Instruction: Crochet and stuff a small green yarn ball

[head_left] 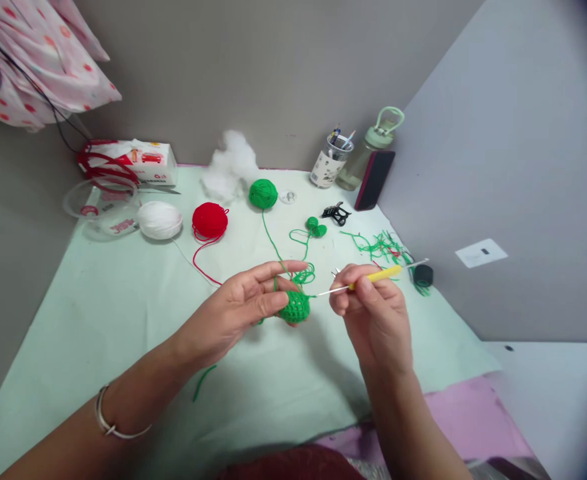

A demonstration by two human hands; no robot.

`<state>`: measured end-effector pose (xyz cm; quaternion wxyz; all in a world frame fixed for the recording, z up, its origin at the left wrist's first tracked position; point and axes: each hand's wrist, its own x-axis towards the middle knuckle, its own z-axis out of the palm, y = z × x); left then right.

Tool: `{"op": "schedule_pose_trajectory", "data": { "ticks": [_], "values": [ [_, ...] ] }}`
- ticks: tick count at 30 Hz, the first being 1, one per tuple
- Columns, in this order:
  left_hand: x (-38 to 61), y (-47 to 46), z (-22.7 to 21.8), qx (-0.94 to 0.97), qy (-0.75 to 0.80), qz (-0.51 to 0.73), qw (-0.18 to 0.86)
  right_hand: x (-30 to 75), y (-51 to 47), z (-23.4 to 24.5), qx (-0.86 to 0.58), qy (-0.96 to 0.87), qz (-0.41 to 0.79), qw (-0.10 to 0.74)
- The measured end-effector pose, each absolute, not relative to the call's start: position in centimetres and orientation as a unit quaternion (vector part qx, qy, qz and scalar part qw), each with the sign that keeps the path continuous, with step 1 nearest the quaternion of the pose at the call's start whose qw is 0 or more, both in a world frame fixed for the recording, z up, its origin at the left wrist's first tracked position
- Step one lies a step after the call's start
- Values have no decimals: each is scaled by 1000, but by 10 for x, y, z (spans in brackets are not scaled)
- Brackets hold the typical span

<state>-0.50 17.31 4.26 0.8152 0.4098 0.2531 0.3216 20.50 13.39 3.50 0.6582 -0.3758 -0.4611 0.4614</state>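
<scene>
Between the thumb and fingers of my left hand point(253, 297) is a small green crochet piece point(296, 307), rounded and cup-like. Green yarn passes over those fingers and runs back to a green yarn ball point(263, 194). My right hand point(376, 310) grips the yellow handle of a crochet hook point(380, 274), its metal tip pointing left. At the tip, a green loop stretches a short way from the piece. Loose green yarn point(304, 274) lies tangled just behind my left fingertips, and small green crocheted balls point(316, 227) rest farther back.
Red point(210, 221) and white point(160, 221) yarn balls sit left of centre, near a clear plastic tub point(103, 210). White stuffing point(230, 167), a pen holder point(330, 162), a bottle point(368, 157) and a phone point(375, 179) stand along the back. Green yarn scraps point(380, 247) lie right, beside a black claw clip point(336, 213).
</scene>
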Motion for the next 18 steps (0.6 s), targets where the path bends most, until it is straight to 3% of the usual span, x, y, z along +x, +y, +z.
{"op": "schedule_pose_trajectory", "data": {
  "ticks": [4, 11, 18],
  "values": [
    [-3, 173, 40, 427, 255, 326, 804, 199, 133, 32, -348, -457, 509, 642],
    [3, 168, 40, 435, 286, 356, 776, 185, 129, 23, -389, -561, 375, 627],
    [2, 166, 40, 493, 321, 370, 719, 186, 129, 23, -381, -550, 378, 640]
  ]
}}
